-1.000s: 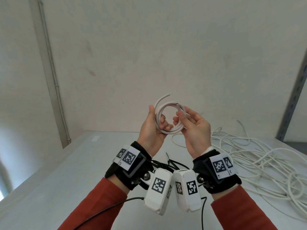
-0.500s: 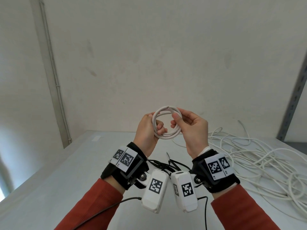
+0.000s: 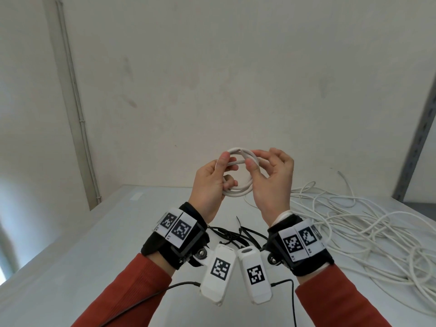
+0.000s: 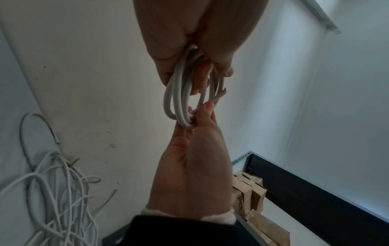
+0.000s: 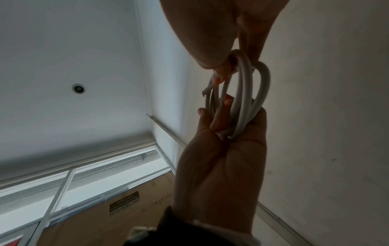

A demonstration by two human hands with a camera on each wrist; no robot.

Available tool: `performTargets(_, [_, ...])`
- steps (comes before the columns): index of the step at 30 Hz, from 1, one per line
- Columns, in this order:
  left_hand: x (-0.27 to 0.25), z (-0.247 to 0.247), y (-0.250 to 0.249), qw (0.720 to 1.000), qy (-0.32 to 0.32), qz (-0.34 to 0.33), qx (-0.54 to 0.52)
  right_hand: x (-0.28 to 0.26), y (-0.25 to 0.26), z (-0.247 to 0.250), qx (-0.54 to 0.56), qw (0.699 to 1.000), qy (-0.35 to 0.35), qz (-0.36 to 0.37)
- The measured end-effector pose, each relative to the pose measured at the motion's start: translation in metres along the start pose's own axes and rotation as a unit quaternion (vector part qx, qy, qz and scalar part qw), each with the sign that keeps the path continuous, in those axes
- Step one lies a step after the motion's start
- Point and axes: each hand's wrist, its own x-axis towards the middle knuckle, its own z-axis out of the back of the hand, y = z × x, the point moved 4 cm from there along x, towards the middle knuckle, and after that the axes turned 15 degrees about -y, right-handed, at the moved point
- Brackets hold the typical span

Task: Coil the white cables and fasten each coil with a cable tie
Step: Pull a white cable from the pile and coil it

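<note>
- Head view: the person holds a small round coil of white cable (image 3: 238, 175) up in front of a pale wall, above a grey table (image 3: 70, 244).
- The left hand (image 3: 210, 182) grips the coil's left side, thumb on top and fingers curled through the ring.
- The right hand (image 3: 271, 185) pinches the coil's upper right between thumb and forefinger, the other fingers loosely bent behind it.
- A loose heap of long white cables (image 3: 354, 223) lies on the table to the right, well apart from the coil.
- A bunch of thin black cable ties (image 3: 238, 234) lies on the table between the two wrists, partly hidden by the black wrist straps.
- Left wrist view: the left hand (image 4: 202, 33) at the top closes round one end of the coil (image 4: 181, 93), and the right hand (image 4: 195, 166) below pinches the opposite end. A cut cable tip juts out beside the loops. The heap of cables (image 4: 52, 191) shows at lower left, and brown paper packets (image 4: 252, 199) sit on a dark-edged shelf at lower right.
- Right wrist view: the right hand (image 5: 221, 33) at the top pinches the coil (image 5: 244, 96), and the left hand (image 5: 221, 166) below holds it with fingers curled through the loops. A brown cardboard box (image 5: 126, 208) stands beside a window.
</note>
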Motion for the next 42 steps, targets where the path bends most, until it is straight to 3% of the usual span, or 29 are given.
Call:
performTargets(8, [0.006, 0.004, 0.005, 0.993, 0.011, 0.080, -0.082, 0.003, -0.002, -0.008, -0.008, 0.993, 0.071, -0.090])
performTargets(11, [0.006, 0.008, 0.006, 0.983, 0.054, 0.140, -0.103, 0.007, -0.001, -0.008, -0.002, 0.989, 0.102, -0.112])
performTargets(14, [0.006, 0.012, 0.002, 0.976, 0.103, 0.185, -0.054, 0.008, -0.002, -0.003, -0.001, 0.987, 0.119, -0.108])
performTargets(18, [0.004, 0.008, -0.009, 0.974, 0.149, 0.161, 0.051, 0.005, -0.005, 0.003, 0.021, 0.983, 0.121, -0.139])
performTargets(21, [0.005, 0.006, -0.012, 0.972, 0.146, 0.139, 0.124, 0.001, -0.009, 0.003, 0.040, 0.979, 0.110, -0.167])
performTargets(25, [0.005, 0.002, -0.010, 0.971, 0.132, 0.115, 0.165, -0.003, -0.012, 0.002, 0.009, 0.985, 0.084, -0.153])
performTargets(31, [0.001, 0.004, 0.004, 0.952, 0.106, -0.015, 0.286, -0.009, -0.024, 0.001, -0.016, 0.983, 0.084, -0.160])
performTargets(33, [0.000, 0.005, 0.009, 0.962, 0.090, 0.012, 0.258, -0.013, -0.026, 0.003, 0.001, 0.981, 0.092, -0.173])
performTargets(37, [0.002, 0.000, 0.012, 0.976, 0.046, 0.127, 0.172, -0.016, -0.030, 0.009, 0.041, 0.972, 0.102, -0.207])
performTargets(42, [0.003, -0.010, 0.021, 0.981, 0.061, 0.109, 0.147, -0.013, -0.036, 0.017, 0.086, 0.950, 0.098, -0.284])
